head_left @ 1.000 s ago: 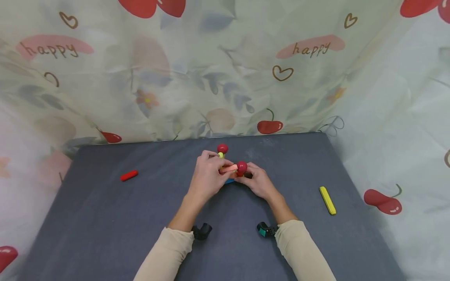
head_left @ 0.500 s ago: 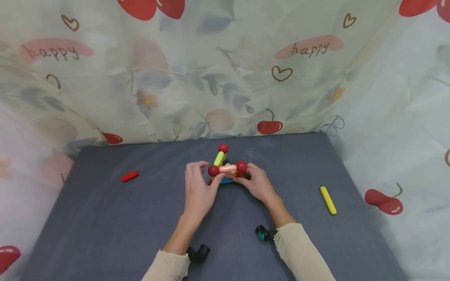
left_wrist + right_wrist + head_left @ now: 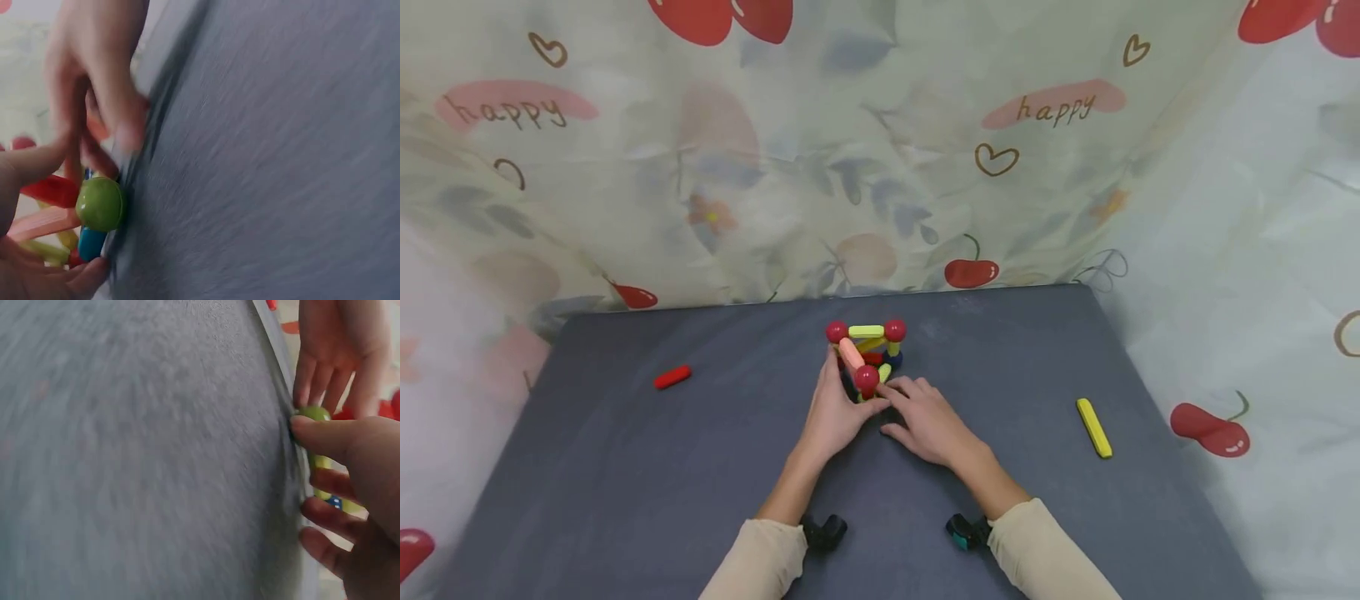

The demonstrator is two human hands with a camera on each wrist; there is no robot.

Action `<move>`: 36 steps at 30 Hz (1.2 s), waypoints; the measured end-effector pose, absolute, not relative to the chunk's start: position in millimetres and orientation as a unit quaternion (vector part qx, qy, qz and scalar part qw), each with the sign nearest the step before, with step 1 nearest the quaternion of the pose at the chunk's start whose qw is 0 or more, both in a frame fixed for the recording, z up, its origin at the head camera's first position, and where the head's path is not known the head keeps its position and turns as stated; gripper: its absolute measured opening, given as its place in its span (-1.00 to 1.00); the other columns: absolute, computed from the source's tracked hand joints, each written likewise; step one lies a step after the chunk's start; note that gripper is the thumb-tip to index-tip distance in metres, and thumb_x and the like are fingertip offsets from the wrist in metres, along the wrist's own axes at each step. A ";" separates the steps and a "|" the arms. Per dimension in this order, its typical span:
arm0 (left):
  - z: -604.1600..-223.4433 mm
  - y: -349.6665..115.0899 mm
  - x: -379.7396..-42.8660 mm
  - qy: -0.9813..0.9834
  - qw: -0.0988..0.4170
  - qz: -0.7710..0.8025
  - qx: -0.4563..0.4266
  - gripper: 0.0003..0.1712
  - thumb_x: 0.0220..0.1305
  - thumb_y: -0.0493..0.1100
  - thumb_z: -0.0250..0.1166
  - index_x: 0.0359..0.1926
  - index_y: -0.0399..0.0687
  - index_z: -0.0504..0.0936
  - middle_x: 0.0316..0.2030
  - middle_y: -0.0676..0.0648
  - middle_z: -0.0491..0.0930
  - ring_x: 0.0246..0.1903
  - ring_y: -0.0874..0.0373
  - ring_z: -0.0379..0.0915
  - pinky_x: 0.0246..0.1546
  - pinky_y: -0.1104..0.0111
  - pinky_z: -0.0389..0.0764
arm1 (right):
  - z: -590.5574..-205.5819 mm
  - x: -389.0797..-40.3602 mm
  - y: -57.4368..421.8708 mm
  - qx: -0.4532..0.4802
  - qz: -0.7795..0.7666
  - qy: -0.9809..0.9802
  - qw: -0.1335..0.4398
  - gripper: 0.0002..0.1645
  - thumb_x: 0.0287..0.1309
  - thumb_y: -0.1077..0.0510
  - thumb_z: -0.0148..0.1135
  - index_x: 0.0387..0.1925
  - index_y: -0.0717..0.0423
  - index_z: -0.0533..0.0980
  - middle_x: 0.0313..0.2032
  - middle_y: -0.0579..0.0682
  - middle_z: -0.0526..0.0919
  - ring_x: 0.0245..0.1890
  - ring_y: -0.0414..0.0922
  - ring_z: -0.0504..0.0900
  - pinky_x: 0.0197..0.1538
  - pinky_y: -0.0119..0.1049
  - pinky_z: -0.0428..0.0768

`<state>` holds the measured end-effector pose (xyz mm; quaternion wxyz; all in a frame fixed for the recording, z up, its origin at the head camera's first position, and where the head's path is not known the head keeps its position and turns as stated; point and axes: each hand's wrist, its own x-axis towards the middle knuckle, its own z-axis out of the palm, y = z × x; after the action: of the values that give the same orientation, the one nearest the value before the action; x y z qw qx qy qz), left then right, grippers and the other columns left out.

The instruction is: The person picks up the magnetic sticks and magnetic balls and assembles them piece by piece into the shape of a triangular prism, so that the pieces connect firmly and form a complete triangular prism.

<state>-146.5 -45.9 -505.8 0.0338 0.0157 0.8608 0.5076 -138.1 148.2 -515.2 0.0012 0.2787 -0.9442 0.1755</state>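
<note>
A small frame of coloured balls and rods stands on the table in the head view, with red balls at its top corners, one red ball [image 3: 867,380] being nearest. A pink rod [image 3: 852,354] and a yellow-green rod [image 3: 867,331] join the top balls. My left hand [image 3: 833,417] holds the frame's near left side between thumb and fingers. Low at the near corner is a green ball [image 3: 100,203], with a red rod [image 3: 53,190] beside it. My right hand [image 3: 928,421] reaches to that corner, its fingertips close to the green ball and its thumb apart.
A red rod [image 3: 672,377] lies loose on the dark grey table [image 3: 715,467] at the left. A yellow rod [image 3: 1094,427] lies at the right. Behind the table hangs a patterned cloth [image 3: 805,167].
The frame has turned, so its pink rod now runs from back to front instead of crosswise. Both hands have shifted around it, the right one lower and nearer the front.
</note>
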 end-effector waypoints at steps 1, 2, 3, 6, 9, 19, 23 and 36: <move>-505.9 -47.4 -150.3 0.861 0.038 0.507 0.020 0.45 0.05 0.03 0.61 0.65 -0.08 -0.26 0.57 -0.22 0.07 0.54 -0.17 0.10 0.51 -0.14 0.20 | -513.6 -136.6 151.4 0.284 0.175 -0.943 -0.006 -0.25 0.29 -0.10 0.38 0.44 -0.06 0.40 0.26 0.00 0.53 0.09 0.01 0.51 0.22 0.00 0.53; -506.1 -48.7 -154.1 0.862 0.043 0.504 0.023 0.46 0.04 0.01 0.62 0.65 -0.04 -0.27 0.58 -0.20 0.07 0.55 -0.15 0.08 0.53 -0.13 0.18 | -512.4 -135.3 155.6 0.283 0.177 -0.943 -0.009 -0.22 0.29 -0.09 0.38 0.48 -0.11 0.35 0.28 -0.01 0.52 0.13 0.01 0.51 0.23 0.02 0.52; -506.4 -50.3 -157.1 0.865 0.046 0.498 0.027 0.44 0.04 -0.02 0.62 0.65 -0.05 -0.26 0.58 -0.21 0.07 0.56 -0.16 0.09 0.53 -0.13 0.18 | -510.9 -134.4 160.9 0.279 0.177 -0.944 -0.006 -0.19 0.28 -0.08 0.39 0.50 -0.14 0.32 0.30 -0.02 0.52 0.15 0.02 0.51 0.24 0.05 0.52; -507.1 -56.3 -163.5 0.878 0.038 0.477 0.019 0.31 0.10 -0.12 0.58 0.64 -0.07 -0.13 0.56 -0.22 0.13 0.52 -0.17 0.16 0.49 -0.10 0.27 | -507.7 -134.6 184.8 0.247 0.165 -0.955 0.028 -0.15 0.27 -0.09 0.40 0.52 -0.20 0.28 0.33 -0.01 0.50 0.21 0.08 0.50 0.18 0.10 0.51; -508.6 -61.7 -165.8 0.891 0.013 0.454 -0.011 0.11 0.13 -0.17 0.55 0.59 -0.09 0.11 0.44 -0.21 0.30 0.34 -0.13 0.41 0.35 -0.04 0.48 | -504.3 -137.0 223.8 0.177 0.150 -0.971 0.061 -0.12 0.27 -0.12 0.39 0.54 -0.19 0.25 0.39 0.05 0.44 0.28 0.19 0.44 0.12 0.19 0.44; -512.1 -75.6 -165.8 0.907 -0.057 0.410 -0.078 -0.54 0.15 -0.10 0.56 0.02 -0.13 0.65 -0.15 -0.16 0.71 -0.17 -0.04 0.64 -0.06 0.08 0.67 | -491.6 -114.1 354.1 -0.074 0.171 -0.981 -0.045 -0.02 0.40 -0.07 0.22 0.63 -0.01 -0.05 0.35 0.54 0.12 0.17 0.55 0.21 0.05 0.44 0.29; -511.4 -77.1 -165.6 0.908 -0.060 0.406 -0.087 -0.59 0.14 -0.07 0.57 -0.04 -0.11 0.68 -0.17 -0.16 0.75 -0.22 -0.03 0.66 -0.09 0.08 0.69 | -492.9 -109.2 367.5 -0.099 0.188 -0.973 -0.086 -0.09 0.43 0.08 0.15 0.59 0.24 -0.07 0.26 0.64 0.14 0.13 0.56 0.29 0.07 0.39 0.40; -516.8 -77.3 -166.1 0.901 -0.072 0.418 -0.092 -0.57 0.11 -0.06 0.57 -0.01 -0.10 0.74 -0.21 -0.15 0.79 -0.24 0.02 0.71 -0.11 0.12 0.73 | -463.9 -156.7 272.7 -0.013 0.310 -0.945 0.107 -0.55 0.40 0.16 0.25 0.21 0.31 0.54 -0.04 0.31 0.59 -0.08 0.19 0.64 -0.01 0.11 0.64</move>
<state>-166.1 -77.3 -516.8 -0.0720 -0.0923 0.9009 0.4180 -156.7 272.7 -463.9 0.1070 -0.0131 -0.9445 0.3102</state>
